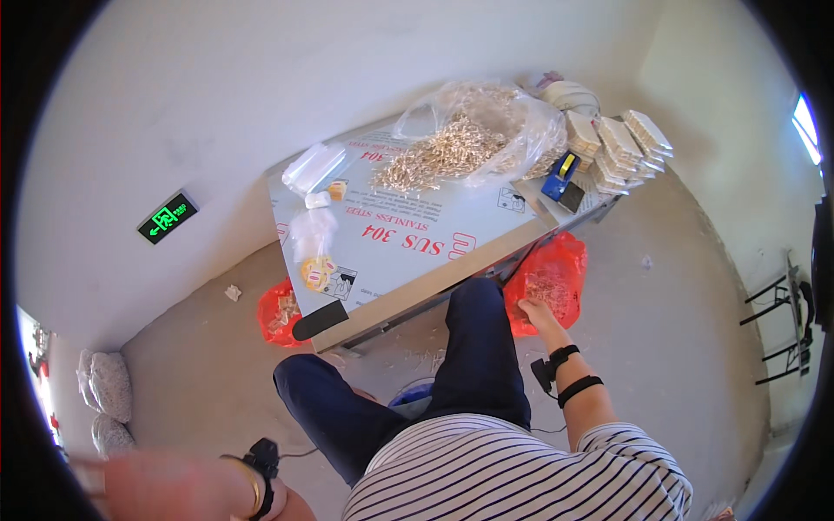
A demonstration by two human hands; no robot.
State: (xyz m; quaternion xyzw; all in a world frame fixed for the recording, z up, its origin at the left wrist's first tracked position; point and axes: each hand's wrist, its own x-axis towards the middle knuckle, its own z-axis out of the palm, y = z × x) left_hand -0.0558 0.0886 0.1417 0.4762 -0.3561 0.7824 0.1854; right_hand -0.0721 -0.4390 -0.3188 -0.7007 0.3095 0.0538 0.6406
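My right hand [540,313] is at the near edge of a red plastic bag [569,260], which sits beside the table's front side. Its fingers look curled in against the bag; what they hold, if anything, is too small to make out. Small pale bits show inside the bag. My left hand [143,486] is off at the lower left, away from the table, smeared by motion and partly cut by the picture's dark rim. Both wrists wear black straps with small devices.
A film-covered steel table [391,230] bears a heap of small golden pieces [447,152] spilling from a clear bag, stacked packs [618,143], a blue tape dispenser [560,178] and clear plastic bags [313,169]. Another red bag [280,313] lies by its left end. Full sacks [106,386] stand at far left.
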